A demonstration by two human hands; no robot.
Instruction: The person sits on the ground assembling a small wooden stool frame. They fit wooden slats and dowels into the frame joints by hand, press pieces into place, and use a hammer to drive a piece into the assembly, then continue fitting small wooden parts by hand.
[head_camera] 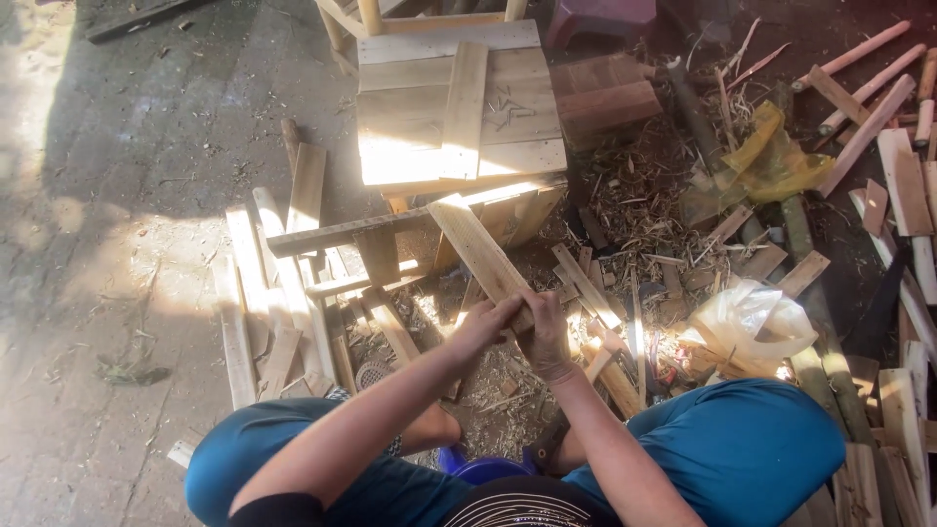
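A flat wooden slat (475, 246) slants up and to the left from my hands. My left hand (485, 327) and my right hand (545, 332) are both closed around its lower end, side by side. The slat's upper end sits just under the front edge of a small wooden table top (410, 107) made of planks with a cross batten. I am seated, with my knees in blue trousers on either side at the bottom of the view.
Loose wooden strips (278, 293) lie on the floor at left. Shavings and offcuts (634, 224) cover the ground at centre right. A yellow plastic bag (771, 156), a white plastic bag (747, 322) and round wooden sticks (859, 78) lie at right.
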